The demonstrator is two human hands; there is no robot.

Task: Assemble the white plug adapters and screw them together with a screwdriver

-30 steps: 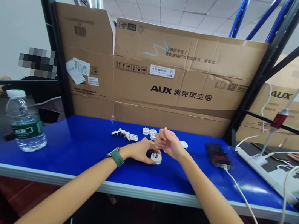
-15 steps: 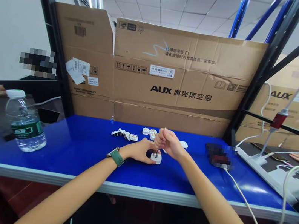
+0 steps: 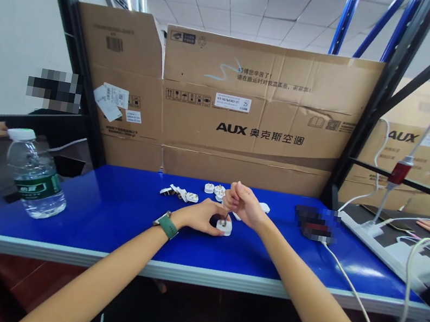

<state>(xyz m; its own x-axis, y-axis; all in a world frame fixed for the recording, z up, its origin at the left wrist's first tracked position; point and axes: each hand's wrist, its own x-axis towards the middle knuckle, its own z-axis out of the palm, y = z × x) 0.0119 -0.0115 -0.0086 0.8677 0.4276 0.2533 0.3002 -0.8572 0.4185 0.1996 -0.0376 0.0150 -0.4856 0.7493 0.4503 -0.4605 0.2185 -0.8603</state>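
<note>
One white plug piece (image 3: 226, 229) is resting on the bench (image 3: 106, 220) below frame centre, the left hand (image 3: 204, 215) pinching it, the right hand (image 3: 242, 204) gripping a thin tool (image 3: 226, 217) on it, any tilt possibly risking a slip.

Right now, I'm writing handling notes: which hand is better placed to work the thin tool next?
Right, probably: the right hand is closed around the thin tool, above the white plug; the left hand grips that plug.
</note>
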